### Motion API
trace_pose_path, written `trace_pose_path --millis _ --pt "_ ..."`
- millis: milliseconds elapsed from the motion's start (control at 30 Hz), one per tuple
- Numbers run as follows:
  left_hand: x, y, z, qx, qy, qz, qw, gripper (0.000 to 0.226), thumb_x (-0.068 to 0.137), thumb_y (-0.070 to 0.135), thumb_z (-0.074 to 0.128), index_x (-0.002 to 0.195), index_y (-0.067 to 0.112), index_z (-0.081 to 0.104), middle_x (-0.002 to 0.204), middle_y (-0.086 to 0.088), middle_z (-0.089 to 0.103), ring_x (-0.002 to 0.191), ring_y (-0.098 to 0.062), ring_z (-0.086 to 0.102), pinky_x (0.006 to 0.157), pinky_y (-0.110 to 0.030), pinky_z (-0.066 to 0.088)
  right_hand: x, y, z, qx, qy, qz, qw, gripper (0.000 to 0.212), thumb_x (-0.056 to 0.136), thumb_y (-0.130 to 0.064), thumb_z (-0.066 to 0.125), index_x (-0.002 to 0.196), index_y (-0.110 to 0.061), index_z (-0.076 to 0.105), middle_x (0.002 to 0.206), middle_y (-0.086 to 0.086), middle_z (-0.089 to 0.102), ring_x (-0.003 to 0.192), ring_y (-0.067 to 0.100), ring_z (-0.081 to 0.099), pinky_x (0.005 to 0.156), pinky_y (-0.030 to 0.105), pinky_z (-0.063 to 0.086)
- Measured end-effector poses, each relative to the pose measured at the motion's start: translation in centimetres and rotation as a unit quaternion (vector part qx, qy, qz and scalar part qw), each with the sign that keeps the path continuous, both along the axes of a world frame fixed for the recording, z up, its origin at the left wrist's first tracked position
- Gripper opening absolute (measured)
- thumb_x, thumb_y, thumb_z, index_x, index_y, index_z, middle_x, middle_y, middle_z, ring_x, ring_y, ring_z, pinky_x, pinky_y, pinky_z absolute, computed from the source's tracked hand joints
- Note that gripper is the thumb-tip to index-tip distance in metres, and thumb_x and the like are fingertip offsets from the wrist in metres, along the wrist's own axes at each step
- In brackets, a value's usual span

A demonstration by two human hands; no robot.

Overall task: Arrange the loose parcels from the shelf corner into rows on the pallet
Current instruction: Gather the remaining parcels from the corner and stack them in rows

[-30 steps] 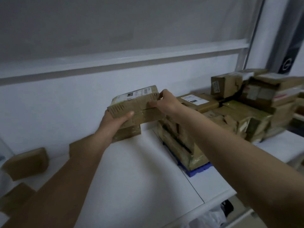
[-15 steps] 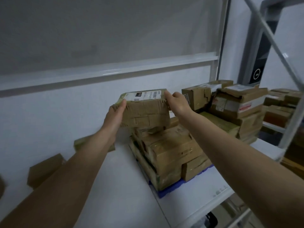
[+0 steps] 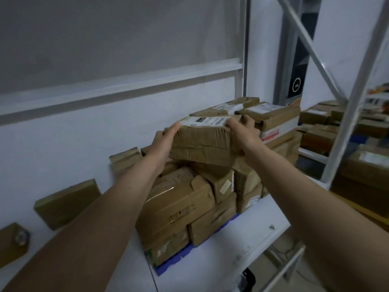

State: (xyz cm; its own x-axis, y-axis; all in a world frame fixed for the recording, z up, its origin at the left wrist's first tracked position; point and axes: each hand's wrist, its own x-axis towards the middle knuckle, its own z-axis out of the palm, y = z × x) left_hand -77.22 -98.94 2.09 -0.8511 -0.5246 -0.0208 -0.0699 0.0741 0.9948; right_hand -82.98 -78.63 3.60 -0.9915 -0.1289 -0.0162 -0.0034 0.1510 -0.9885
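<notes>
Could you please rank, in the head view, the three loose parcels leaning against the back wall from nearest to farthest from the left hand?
From the left hand:
1. The small parcel leaning on the wall just left of the stack.
2. The flat parcel farther left along the wall.
3. The taped parcel at the far left edge.

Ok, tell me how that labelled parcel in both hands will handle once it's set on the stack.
The labelled parcel looks crumpled and dented, so probably soft-walled rather than stiff. Left hand and right hand grip its ends; possibly bulky. The stacked parcels look uneven, so it may tilt.
</notes>
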Motion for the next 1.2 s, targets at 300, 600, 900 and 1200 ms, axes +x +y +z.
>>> trace_pose_path --millis 300,600,900,1200 --pt "-3.3 4.7 -1.8 -0.236 -0.086 0.042 0.967 0.078 0.087 0.074 0.025 0.144 0.023 0.038 0.151 -0.013 0.021 0.138 -0.039 0.026 0.106 -0.055 0.037 -0.4 4.9 -2.3 -0.025 -0.089 0.02 0.996 0.078 0.081 -0.049 0.061 0.144 -0.025 0.021 0.131 0.013 0.043 0.11 0.035 0.05 0.087 0.058 0.05" --pt "-5.8 6.9 -2.6 -0.171 -0.063 0.034 0.983 0.08 0.094 0.062 0.033 0.15 0.008 0.014 0.155 -0.013 0.025 0.141 -0.033 0.024 0.114 -0.046 0.026 -1.0 4.3 -3.8 -0.005 -0.053 -0.041 0.998 0.081 0.085 -0.051 0.058 0.146 -0.019 0.016 0.142 0.013 0.039 0.122 0.036 0.047 0.099 0.052 0.044" --pt "-5.9 8.1 -3.3 -0.158 -0.034 -0.058 0.985 0.063 0.098 0.055 0.03 0.148 0.017 0.029 0.15 -0.005 0.037 0.137 -0.025 0.035 0.105 -0.032 0.028 -1.4 2.9 -4.3 -0.015 -0.02 -0.013 1.0 0.07 0.087 -0.022 0.063 0.143 -0.012 0.024 0.14 0.013 0.041 0.122 0.032 0.048 0.101 0.046 0.046" --pt "-5.6 8.9 -2.8 -0.16 -0.034 -0.016 0.986 0.061 0.093 0.057 0.041 0.133 0.011 0.044 0.132 -0.006 0.053 0.115 -0.025 0.054 0.095 -0.045 0.051 -0.1 2.3 -3.6 0.172 0.088 -0.103 0.976 0.065 0.086 -0.02 0.061 0.14 -0.006 0.029 0.146 0.013 0.023 0.135 0.032 0.024 0.109 0.044 0.031"
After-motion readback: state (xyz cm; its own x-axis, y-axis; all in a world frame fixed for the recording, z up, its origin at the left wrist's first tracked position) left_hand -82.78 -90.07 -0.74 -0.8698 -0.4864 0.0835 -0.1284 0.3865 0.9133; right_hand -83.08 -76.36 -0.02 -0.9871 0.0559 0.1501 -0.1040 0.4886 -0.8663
